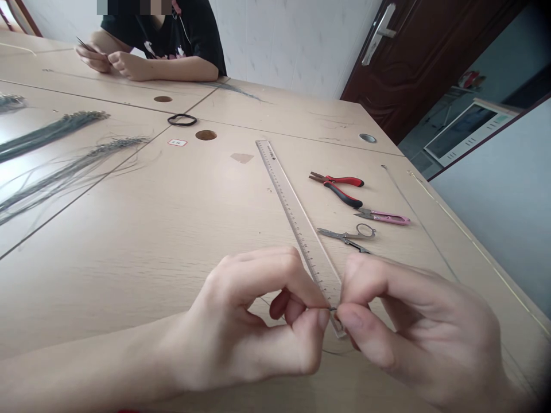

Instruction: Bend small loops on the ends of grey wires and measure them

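My left hand [262, 312] pinches a thin dark cord [333, 309] between thumb and forefinger. Right beside it, my right hand [413, 327] pinches the same short bit of cord, its fingertips almost touching the left ones. Thin strands of it curve out below and behind the fingers; the rest is hidden by my hands. Under both hands lies the near end of a clear plastic ruler [293, 212]. Closest to my right hand are small folding scissors [344, 235], partly covered by that hand.
Beyond the scissors lie pink thread snips [383, 217] and red-and-black pliers [340, 184]. Bundles of grey cords [55, 132] spread at the left. A black ring [182, 120] lies near a table hole [206, 135]. Across the table sits a person [172, 46] holding tweezers-like tool.
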The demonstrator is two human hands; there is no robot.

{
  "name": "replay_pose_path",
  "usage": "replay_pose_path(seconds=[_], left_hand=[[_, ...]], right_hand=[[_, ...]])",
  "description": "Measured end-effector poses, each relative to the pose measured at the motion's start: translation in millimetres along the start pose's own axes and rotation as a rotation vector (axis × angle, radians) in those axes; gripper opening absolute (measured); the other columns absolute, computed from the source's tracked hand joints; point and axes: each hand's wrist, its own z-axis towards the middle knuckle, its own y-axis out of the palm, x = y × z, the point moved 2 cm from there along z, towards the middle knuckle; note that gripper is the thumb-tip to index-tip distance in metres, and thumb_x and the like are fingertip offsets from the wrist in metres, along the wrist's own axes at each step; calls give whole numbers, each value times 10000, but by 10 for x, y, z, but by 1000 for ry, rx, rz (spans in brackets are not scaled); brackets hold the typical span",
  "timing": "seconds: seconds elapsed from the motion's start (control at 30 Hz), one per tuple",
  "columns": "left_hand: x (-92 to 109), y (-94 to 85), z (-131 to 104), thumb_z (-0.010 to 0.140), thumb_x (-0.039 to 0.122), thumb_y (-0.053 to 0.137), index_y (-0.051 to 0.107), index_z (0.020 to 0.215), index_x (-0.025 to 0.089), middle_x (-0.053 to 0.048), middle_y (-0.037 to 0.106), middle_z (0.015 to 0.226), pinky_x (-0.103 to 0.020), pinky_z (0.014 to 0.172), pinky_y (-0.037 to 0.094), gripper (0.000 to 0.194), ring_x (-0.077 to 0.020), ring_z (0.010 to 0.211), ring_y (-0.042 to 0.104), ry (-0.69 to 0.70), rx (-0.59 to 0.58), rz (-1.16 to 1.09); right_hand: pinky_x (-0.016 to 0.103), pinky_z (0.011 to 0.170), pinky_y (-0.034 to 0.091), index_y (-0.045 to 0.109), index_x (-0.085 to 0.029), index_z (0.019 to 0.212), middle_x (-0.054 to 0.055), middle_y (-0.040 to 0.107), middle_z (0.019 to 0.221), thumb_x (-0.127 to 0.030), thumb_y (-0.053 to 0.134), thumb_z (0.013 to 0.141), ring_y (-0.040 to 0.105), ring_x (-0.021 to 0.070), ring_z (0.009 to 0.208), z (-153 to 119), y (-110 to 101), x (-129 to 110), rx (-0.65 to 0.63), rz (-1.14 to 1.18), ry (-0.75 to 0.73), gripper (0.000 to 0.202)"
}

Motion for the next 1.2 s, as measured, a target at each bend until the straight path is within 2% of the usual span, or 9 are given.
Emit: replay_pose_path(seconds=[0.47,0.63,0.73,0.8,0.9,1.0,1.1,1.2], left_hand=[[11,12,-24,664,-49,593,517,672,135,84,437,584,-87,435,311,199,0,492,366,12,6,29],[-4,-2,-7,676,-40,586,516,667,142,75,459,583,-103,447,335,195,-12,499,393,6,1,40],[-28,-30,33,693,-34,550,522,651,144,61,469,562,-133,457,356,185,-31,498,411,11,60,101],[-50,-46,59,706,-20,539,536,649,144,52,467,554,-152,458,364,174,-45,499,424,24,105,179],[-78,-47,73,715,-18,544,554,675,144,46,467,567,-159,469,375,167,-52,504,440,124,132,318],[-96,-26,53,710,-38,534,551,686,149,42,465,585,-151,458,359,189,-48,496,423,313,139,456],[-112,-4,30,725,-34,529,551,706,154,27,481,595,-162,457,354,190,-63,503,409,451,96,588],[-116,-4,28,763,-13,530,562,763,152,18,493,603,-172,471,368,168,-77,521,417,516,42,656]], right_hand=[[217,484,430,558,-211,673,-36,542,573,-193,592,830,502,83,505,15,-1,3,-12,5,-3,162],[193,484,426,561,-205,661,-37,549,580,-207,590,842,520,78,519,33,-6,-4,2,-33,-21,183],[165,460,409,584,-221,736,-51,537,567,-296,583,863,515,67,503,46,-32,7,75,-74,52,147],[164,434,397,560,-215,763,-51,509,547,-393,528,889,505,72,484,59,-57,30,111,-39,160,221],[182,434,405,511,-190,699,-43,486,513,-496,459,897,508,82,463,93,-75,79,55,77,313,368],[191,426,402,539,-169,714,-46,492,480,-511,485,876,499,78,409,139,-64,144,-40,171,407,383],[189,402,391,561,-155,729,-51,491,460,-486,510,867,480,75,379,179,-41,208,-65,239,433,362],[197,395,409,567,-153,713,-52,491,484,-443,539,855,479,79,385,199,-24,244,-55,287,427,325]])
